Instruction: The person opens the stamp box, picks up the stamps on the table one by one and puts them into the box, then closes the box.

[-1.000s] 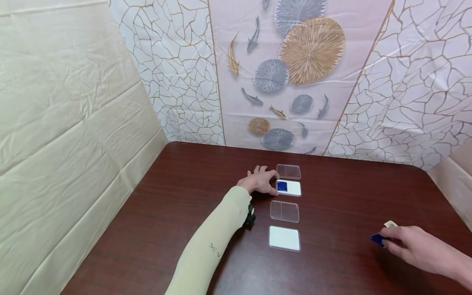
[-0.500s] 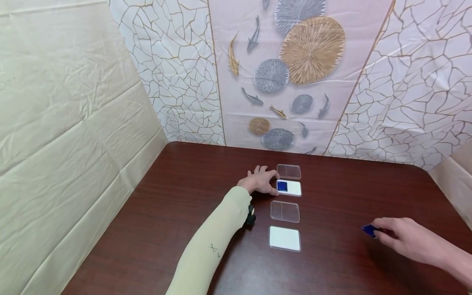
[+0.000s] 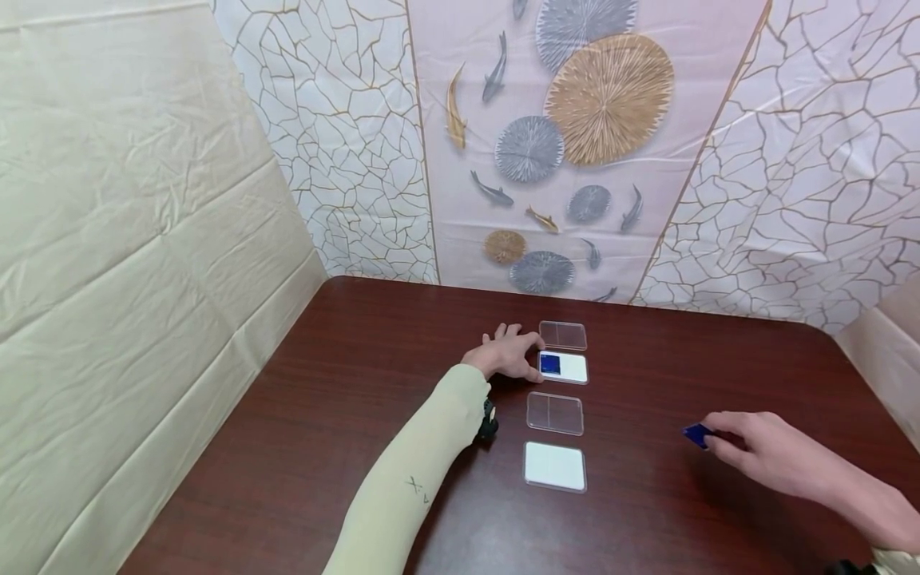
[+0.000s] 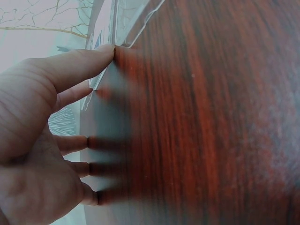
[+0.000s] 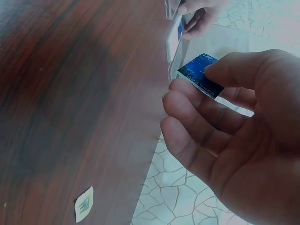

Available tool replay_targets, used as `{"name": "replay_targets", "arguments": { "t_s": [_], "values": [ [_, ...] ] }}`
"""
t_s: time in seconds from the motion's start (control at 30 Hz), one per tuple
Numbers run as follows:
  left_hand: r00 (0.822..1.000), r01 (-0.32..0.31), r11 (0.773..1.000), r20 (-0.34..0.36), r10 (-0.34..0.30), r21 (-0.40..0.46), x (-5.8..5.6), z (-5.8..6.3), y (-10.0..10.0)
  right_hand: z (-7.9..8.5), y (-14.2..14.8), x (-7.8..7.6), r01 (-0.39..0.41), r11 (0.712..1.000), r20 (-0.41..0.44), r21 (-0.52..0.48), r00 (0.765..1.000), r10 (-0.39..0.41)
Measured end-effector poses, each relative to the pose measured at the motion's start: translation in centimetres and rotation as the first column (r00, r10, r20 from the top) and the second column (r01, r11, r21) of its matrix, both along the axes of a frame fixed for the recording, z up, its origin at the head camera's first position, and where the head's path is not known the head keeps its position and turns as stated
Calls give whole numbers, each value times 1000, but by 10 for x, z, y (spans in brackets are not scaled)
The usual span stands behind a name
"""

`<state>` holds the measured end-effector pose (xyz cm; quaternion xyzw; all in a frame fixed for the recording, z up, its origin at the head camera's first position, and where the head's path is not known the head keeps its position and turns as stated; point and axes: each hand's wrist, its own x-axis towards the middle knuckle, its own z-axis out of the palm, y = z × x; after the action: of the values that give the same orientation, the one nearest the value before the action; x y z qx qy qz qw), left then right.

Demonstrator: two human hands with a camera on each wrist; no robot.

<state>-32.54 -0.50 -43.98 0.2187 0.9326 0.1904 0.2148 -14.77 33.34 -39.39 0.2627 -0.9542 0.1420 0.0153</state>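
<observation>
My right hand [image 3: 769, 459] pinches a small blue postage stamp [image 5: 202, 75] between thumb and fingers, above the table right of the middle. The stamp has perforated edges and white print. My left hand [image 3: 506, 351] holds the left end of a clear flat case with a white insert [image 3: 573, 368], thumb and index finger at its two left corners. Its other fingertips rest on the table, spread apart. A blue stamp [image 3: 549, 364] lies on the left part of that insert. In the left wrist view, the thumb [image 4: 77, 68] sits right at the case's corner.
A clear lid [image 3: 563, 335] lies behind the held case and another clear lid [image 3: 555, 414] in front. Nearest is a case with a white insert [image 3: 555, 465]. In the right wrist view, a pale stamp [image 5: 84, 205] lies on the dark wooden table [image 3: 647, 511]. Patterned cloth [image 3: 604, 216] hangs behind.
My right hand has moved left and slightly away from me with the blue stamp, toward the row of cases. It now hides the pale stamp in the head view. My left hand stays put.
</observation>
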Motion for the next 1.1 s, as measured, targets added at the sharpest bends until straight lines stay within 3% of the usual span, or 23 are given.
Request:
{"name": "replay_targets", "arguments": {
  "t_s": [0.3,0.5,0.73,1.1],
  "values": [
    [1000,5,1000,-3,-5,6,0,0,0,4,-13,-9,34,999,83,-15,996,-33],
    [1000,3,1000,-2,-3,0,0,0,-1,3,-20,-15,36,999,79,-39,996,-32],
    [1000,8,1000,-6,-8,3,1,0,0,5,-28,-23,55,996,177,-63,983,-44],
    [1000,5,1000,-3,-4,10,1,1,0,3,-41,-38,58,993,225,-100,974,-34]
  ]
}}
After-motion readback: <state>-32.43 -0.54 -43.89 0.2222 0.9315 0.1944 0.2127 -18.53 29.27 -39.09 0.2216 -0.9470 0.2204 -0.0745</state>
